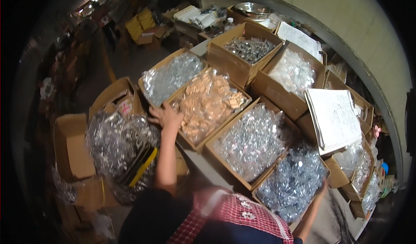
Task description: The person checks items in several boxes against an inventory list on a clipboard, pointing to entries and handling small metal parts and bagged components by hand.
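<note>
My left hand rests with fingers spread at the near left corner of a cardboard box of bagged orange-tan flat pieces, beside a box of clear bags with silvery contents. My right hand is against the right side of a cardboard box heaped with bluish-grey clear plastic packets; its fingers are mostly hidden, so its grip cannot be made out. Between these two boxes stands another box of small shiny clear packets.
Farther back are boxes of metal parts and white bagged pieces. A stack of written sheets lies across boxes at right. To the left, a large dark bag of shiny parts fills an open carton. A metal bowl sits at the back.
</note>
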Action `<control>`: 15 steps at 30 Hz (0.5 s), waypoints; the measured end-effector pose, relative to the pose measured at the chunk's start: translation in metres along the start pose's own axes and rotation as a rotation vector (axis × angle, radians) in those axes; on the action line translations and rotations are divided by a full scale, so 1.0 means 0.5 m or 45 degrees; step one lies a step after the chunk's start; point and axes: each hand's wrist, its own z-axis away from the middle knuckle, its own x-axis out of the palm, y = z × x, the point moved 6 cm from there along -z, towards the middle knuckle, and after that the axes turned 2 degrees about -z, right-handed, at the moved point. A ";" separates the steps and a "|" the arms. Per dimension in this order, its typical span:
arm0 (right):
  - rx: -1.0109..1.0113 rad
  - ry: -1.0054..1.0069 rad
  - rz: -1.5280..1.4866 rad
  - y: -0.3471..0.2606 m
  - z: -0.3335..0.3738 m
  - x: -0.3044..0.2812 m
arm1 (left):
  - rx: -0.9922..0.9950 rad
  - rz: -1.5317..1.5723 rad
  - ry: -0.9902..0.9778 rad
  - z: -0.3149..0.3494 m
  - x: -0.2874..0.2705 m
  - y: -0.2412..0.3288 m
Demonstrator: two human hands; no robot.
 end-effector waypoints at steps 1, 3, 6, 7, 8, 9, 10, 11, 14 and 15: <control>0.021 0.032 0.062 -0.008 0.003 0.011 | 0.025 -0.059 0.014 -0.002 -0.018 -0.008; 0.079 0.032 0.199 -0.045 0.048 0.129 | 0.056 -0.164 0.063 -0.007 -0.048 -0.040; 0.065 -0.001 0.580 -0.097 0.060 0.139 | 0.027 0.015 -0.100 -0.046 -0.015 -0.050; -0.065 -0.033 0.588 -0.099 0.028 0.076 | 0.101 0.115 -0.108 -0.052 0.006 -0.016; -0.028 -0.072 0.462 -0.094 0.049 0.113 | 0.122 0.172 -0.081 -0.056 0.005 -0.038; 0.012 -0.110 0.334 -0.089 0.062 0.158 | 0.138 0.129 -0.055 -0.059 0.005 -0.057; 0.051 -0.140 0.215 -0.099 0.087 0.215 | 0.156 0.090 -0.040 -0.060 0.012 -0.073; 0.014 -0.094 0.270 -0.111 0.101 0.235 | 0.187 0.057 -0.034 -0.056 0.015 -0.077; 0.058 -0.043 0.411 -0.113 0.101 0.222 | 0.245 -0.018 0.011 -0.038 0.007 -0.075; 0.027 -0.063 0.389 -0.102 0.073 0.178 | 0.307 -0.029 0.080 -0.037 0.010 -0.056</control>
